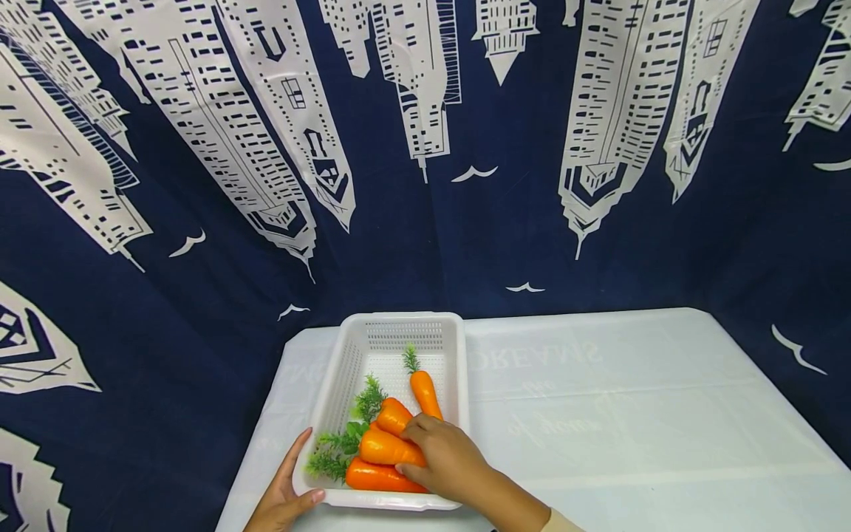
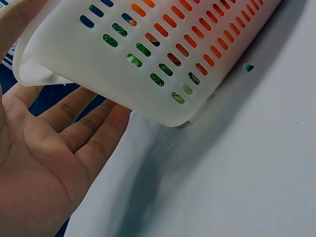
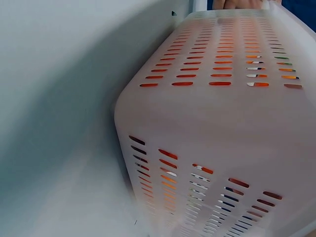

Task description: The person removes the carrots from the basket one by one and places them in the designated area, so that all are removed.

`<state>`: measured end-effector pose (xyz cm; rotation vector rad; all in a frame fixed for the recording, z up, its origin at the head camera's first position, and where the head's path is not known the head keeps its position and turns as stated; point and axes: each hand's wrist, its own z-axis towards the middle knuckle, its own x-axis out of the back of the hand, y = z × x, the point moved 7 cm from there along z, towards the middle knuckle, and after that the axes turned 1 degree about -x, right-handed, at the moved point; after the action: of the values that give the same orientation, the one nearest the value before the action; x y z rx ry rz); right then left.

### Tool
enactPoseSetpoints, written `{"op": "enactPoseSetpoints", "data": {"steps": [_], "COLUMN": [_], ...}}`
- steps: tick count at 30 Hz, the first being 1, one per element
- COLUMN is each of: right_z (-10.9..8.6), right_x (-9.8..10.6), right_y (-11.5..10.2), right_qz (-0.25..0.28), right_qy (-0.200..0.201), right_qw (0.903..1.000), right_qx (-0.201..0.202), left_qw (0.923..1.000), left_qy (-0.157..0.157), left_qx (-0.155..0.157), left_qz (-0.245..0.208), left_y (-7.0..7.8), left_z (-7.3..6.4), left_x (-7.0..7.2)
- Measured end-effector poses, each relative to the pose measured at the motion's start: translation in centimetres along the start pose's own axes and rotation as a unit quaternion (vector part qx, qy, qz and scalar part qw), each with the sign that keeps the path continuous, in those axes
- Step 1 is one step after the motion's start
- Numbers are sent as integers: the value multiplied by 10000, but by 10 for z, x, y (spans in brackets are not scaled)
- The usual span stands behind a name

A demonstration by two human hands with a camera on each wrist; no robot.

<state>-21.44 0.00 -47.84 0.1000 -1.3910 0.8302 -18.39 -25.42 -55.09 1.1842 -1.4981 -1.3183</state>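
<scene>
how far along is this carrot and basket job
Done: at least four smooth green-topped orange carrots lie in the white rectangular perforated plastic basket.
In hand: the right hand holds a piled carrot; the left hand touches the basket's near-left corner.
Left: probably releasing that carrot; whether it's being added or removed can't be told.

One basket (image 1: 388,366) and one bench (image 1: 638,421) were counted. Carrots (image 1: 388,447) numbered at least four, overlap obscuring the exact total. One left hand (image 1: 284,496) plus one right hand (image 1: 447,454) made two.

Head view high, facing forward-down; wrist views low, close, sharing outside of basket (image 2: 152,59).
</scene>
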Motion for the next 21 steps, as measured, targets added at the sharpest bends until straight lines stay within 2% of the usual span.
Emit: {"op": "enactPoseSetpoints", "data": {"steps": [4, 11, 21], "right_z": [-1, -2, -4], "right_x": [0, 2, 6], "right_y": [2, 4, 8], "right_qz": [141, 340, 726], "right_qy": [51, 252, 550], "right_qw": [9998, 9990, 9956], "right_qx": [-97, -141, -229], "left_qw": [10000, 9998, 9997], "left_qy": [16, -159, -181], "left_qx": [37, 102, 21], "left_qz": [-18, -40, -165], "left_y": [0, 0, -1], "left_z": [0, 0, 1], "left_x": [0, -1, -1]}}
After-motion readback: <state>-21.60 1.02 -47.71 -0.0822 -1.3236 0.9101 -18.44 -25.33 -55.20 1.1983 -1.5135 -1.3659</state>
